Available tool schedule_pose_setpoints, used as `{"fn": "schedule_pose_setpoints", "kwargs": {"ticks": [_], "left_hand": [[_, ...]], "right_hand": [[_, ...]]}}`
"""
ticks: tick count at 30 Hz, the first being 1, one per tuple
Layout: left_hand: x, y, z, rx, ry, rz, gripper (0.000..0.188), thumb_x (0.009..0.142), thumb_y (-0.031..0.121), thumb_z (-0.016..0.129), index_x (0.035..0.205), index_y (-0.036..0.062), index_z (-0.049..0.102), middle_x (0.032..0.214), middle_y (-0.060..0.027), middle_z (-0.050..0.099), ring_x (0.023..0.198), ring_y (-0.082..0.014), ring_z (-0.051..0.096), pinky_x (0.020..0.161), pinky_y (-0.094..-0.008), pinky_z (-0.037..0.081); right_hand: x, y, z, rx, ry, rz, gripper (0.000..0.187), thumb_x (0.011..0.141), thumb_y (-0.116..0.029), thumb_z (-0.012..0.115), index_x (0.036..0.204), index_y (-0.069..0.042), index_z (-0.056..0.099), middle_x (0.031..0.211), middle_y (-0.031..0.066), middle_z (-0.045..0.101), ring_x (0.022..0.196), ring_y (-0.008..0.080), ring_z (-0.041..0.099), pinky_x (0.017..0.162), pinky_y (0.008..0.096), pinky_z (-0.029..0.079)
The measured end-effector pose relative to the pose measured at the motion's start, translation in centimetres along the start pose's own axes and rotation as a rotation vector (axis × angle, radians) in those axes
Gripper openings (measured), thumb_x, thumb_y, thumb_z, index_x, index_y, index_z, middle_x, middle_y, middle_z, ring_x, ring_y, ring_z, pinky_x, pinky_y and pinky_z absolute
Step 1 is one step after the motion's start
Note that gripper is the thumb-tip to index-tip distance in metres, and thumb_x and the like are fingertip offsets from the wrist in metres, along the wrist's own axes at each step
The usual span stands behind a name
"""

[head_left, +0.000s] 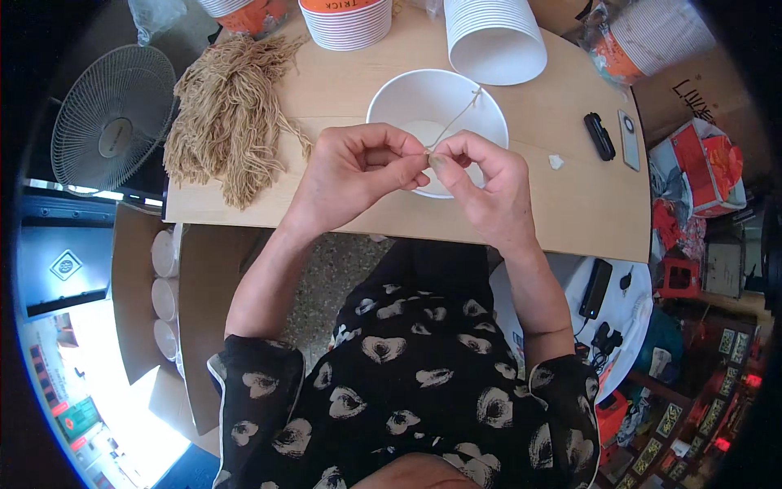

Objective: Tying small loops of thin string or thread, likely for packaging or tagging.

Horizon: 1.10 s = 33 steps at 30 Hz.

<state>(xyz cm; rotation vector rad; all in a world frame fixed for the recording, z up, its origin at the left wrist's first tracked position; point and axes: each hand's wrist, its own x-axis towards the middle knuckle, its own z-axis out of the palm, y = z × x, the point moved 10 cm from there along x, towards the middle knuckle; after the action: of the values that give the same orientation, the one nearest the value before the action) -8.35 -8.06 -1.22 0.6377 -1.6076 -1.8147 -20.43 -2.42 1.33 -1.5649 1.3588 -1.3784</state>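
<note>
A white paper bucket [389,96] stands on the table just beyond my hands, its mouth facing up. Through its far right rim runs a thin tan cord [454,121], knotted there, and its other end reaches my fingertips. My left hand [346,173] pinches the cord between thumb and forefinger. Tip to tip with it, my right hand [491,186] also pinches the cord end over the bucket's near side. The fingers hide the exact end. To the left lies a loose bundle of tan cords [224,110], one strand trailing toward my left wrist.
Stacked white buckets with orange print [346,26] stand at the back; another white stack [498,53] lies tipped. At right are a black handheld object [599,136], a phone [628,140] and a white scrap [555,162]. A fan [114,122] and cardboard box [199,326] are left.
</note>
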Motion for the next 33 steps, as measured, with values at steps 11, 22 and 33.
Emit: {"fn": "schedule_pose_setpoints", "kwargs": {"ticks": [11,22,33], "left_hand": [[0.2,-1.8,-0.7,-0.138,0.066,-0.102,0.017,0.093,0.008,0.066,0.101,-0.0071,0.065,0.089,-0.0106,0.069,0.082,-0.0155,0.070,0.074,-0.0249,0.057],[0.0,-3.1,-0.6,-0.359,0.083,-0.186,0.018,0.093,0.009,0.066,0.101,-0.0068,0.066,0.090,-0.0121,0.070,0.078,-0.0150,0.070,0.070,-0.0221,0.058],[-0.2,-3.0,-0.8,-0.342,0.069,-0.198,0.013,0.094,0.010,0.065,0.099,-0.0019,0.064,0.091,-0.0105,0.070,0.076,-0.0128,0.069,0.067,-0.0200,0.056]], "right_hand": [[-0.2,-0.1,0.2,-0.038,0.030,-0.061,0.009,0.091,-0.005,0.065,0.091,0.003,0.064,0.084,0.0028,0.064,0.080,0.0094,0.056,0.077,0.0243,0.046],[-2.2,-4.7,0.7,-0.540,0.258,-0.583,0.015,0.078,0.008,0.071,0.091,0.001,0.066,0.085,0.0101,0.065,0.078,0.0219,0.060,0.074,0.0309,0.048],[-0.5,-0.9,-0.5,-0.223,0.106,-0.154,0.012,0.087,0.002,0.068,0.098,0.005,0.064,0.095,0.0065,0.068,0.092,0.0125,0.062,0.085,0.0269,0.048]]}}
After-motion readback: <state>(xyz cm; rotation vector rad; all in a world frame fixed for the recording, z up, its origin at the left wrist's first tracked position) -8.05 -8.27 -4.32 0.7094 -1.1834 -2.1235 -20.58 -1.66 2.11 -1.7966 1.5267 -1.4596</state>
